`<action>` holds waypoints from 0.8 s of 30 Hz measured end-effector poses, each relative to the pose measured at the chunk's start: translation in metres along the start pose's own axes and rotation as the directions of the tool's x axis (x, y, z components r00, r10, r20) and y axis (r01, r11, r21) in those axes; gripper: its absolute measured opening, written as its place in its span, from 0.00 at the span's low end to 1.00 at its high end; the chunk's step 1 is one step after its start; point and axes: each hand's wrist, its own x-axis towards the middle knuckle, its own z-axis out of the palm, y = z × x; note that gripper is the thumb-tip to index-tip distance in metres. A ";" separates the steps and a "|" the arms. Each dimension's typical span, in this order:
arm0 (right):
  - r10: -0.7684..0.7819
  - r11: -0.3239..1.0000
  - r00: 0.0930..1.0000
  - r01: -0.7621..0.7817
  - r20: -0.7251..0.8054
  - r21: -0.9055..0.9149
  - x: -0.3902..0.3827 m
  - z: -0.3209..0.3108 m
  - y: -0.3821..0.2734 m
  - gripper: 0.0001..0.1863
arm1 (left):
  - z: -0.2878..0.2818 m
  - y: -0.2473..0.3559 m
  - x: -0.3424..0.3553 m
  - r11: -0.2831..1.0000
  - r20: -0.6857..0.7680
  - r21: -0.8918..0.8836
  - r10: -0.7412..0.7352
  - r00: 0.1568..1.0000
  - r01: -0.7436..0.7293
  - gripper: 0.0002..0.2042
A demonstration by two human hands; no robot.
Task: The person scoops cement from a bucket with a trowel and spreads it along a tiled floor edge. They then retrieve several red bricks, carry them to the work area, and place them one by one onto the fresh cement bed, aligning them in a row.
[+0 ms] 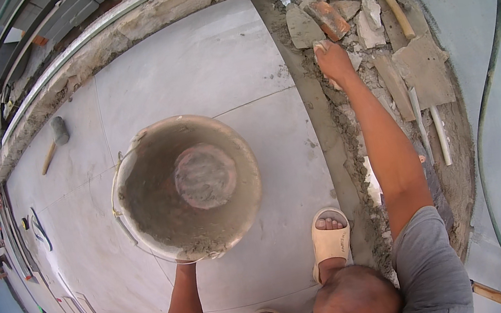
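A mortar-stained bucket point(242, 178) with a wire handle faces me with its wide mouth; wet grey mortar clings to the inside near its lower rim. My left hand point(186, 264) reaches behind that rim, so its fingers are hidden. My right arm is stretched far forward to the right. Out there my right hand point(336, 64) is closed at the edge of the rubble, and what is in its fingers is too unclear to name. Just beyond it lie a broken orange brick point(329, 18) and a flat grey fragment point(303, 27).
Large grey floor tiles point(193, 53) end at a strip of wet mortar point(323, 118) on the right. A wooden-handled hammer point(397, 9) and broken tile pieces point(425, 71) lie past it. A mallet point(56, 141) rests at the left. A hose point(486, 97) runs along the far right.
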 end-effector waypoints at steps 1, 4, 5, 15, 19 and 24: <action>0.042 0.996 0.993 -0.050 0.110 0.073 0.006 -0.003 -0.013 0.22 | -0.002 0.000 -0.003 1.000 0.005 0.000 -0.013 1.000 0.013 0.25; 0.127 0.966 0.917 -0.201 0.379 0.164 0.017 -0.021 -0.047 0.21 | -0.006 0.003 -0.006 0.999 0.009 0.003 -0.045 0.999 0.045 0.26; 0.160 0.964 0.889 -0.235 0.428 0.128 0.020 -0.015 -0.039 0.21 | -0.006 0.004 -0.003 0.999 0.015 0.000 -0.052 0.999 0.052 0.26; 0.117 0.993 0.862 -0.091 0.493 -0.076 -0.038 -0.027 0.010 0.30 | -0.017 0.008 0.000 0.989 0.034 0.016 -0.146 0.989 0.145 0.28; 0.048 0.991 0.924 0.004 0.380 -0.135 -0.074 -0.048 0.057 0.30 | -0.014 0.011 0.002 0.986 0.031 0.022 -0.165 0.986 0.164 0.29; 0.012 0.951 0.999 0.000 0.037 -0.308 -0.149 -0.103 0.143 0.26 | -0.013 0.017 0.013 0.980 0.008 0.023 -0.199 0.980 0.198 0.30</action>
